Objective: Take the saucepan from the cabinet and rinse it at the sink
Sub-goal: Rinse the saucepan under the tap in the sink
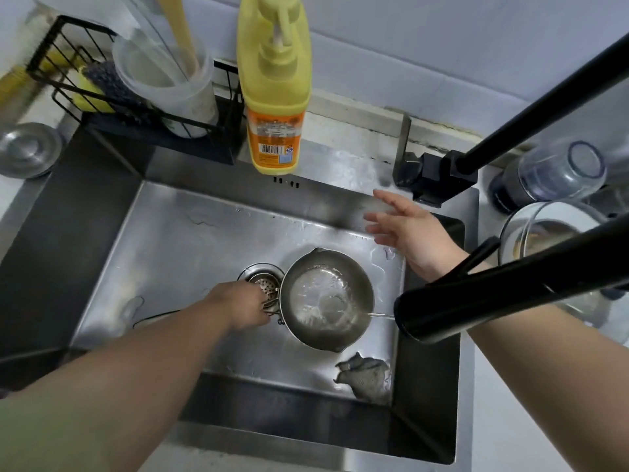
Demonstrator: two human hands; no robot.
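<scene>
A small steel saucepan (326, 298) sits low in the steel sink (190, 253), just right of the drain strainer (263, 284). My left hand (241, 306) is shut on the saucepan's handle at its left side. A thin stream of water runs from the black faucet spout (476, 298) into the pan, and water pools inside it. My right hand (412, 229) hovers open above the sink's back right corner, close to the black faucet base (435, 177), fingers spread and holding nothing.
A yellow dish soap bottle (274, 97) stands on the back ledge. A black wire rack (136, 107) with a plastic jug and scrubbers sits back left. A grey rag (366, 373) lies in the sink's front right corner. Glass bowls (551, 229) stand at the right.
</scene>
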